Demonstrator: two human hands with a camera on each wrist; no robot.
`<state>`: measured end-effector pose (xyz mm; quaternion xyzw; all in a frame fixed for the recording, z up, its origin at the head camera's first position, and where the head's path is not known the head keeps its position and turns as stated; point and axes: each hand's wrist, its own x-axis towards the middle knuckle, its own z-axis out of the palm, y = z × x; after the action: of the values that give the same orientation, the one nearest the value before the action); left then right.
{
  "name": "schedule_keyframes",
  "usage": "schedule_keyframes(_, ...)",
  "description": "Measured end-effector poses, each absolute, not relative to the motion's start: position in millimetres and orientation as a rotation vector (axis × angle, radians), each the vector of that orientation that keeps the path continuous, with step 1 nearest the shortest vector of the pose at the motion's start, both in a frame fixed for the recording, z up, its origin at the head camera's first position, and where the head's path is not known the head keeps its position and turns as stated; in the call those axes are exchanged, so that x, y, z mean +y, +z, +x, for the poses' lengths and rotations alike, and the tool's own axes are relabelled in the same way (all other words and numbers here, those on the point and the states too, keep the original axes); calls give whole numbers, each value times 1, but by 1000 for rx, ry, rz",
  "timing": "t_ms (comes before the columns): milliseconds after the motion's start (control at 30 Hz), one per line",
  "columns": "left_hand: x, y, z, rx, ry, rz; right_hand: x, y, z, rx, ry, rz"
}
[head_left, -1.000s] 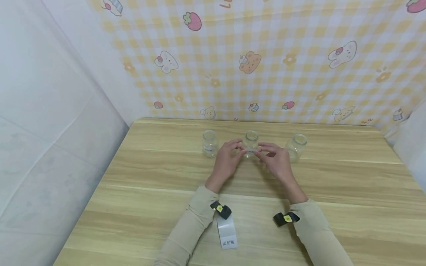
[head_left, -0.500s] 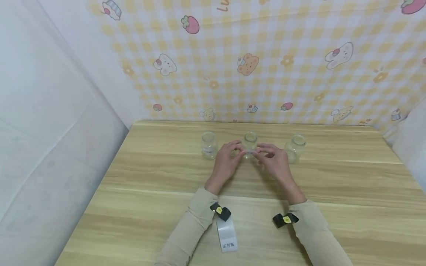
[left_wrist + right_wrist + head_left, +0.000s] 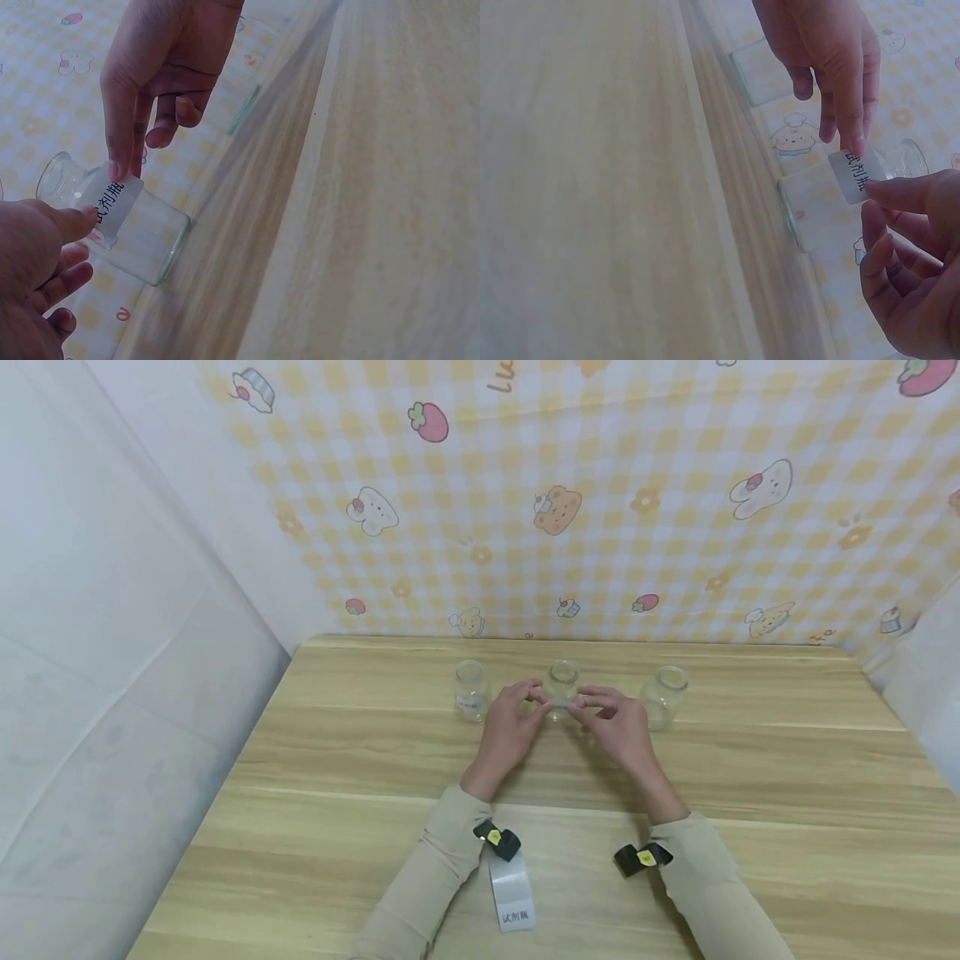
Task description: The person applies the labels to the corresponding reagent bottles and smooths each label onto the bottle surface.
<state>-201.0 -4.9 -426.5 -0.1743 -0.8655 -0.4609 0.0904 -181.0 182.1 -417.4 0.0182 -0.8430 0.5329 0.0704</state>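
A small white label with black printed characters lies across the front of the middle glass jar. My left hand pinches one end of it with the thumb on the printed face. At the other end, my right hand pinches it the same way, as the right wrist view shows. The other fingers of both hands are bent beside the jar. This jar stands upright and lidless near the table's back edge. Part of the label is hidden under the thumbs.
To the left stands another lidless glass jar with a label on its front. A third glass jar stands at right. Between the forearms lies a pale label strip on the wooden table. Checked cloth hangs behind.
The head view has tilted slightly, so everything sits a little lower in it. Both hands keep the label at the middle jar, with barely any movement.
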Motion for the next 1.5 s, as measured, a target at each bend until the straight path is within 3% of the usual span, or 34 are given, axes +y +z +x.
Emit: schedule_keyframes(1500,-1,-429,-199,-2500,-1473,-437,183,-416,-179,-2534,1616,61)
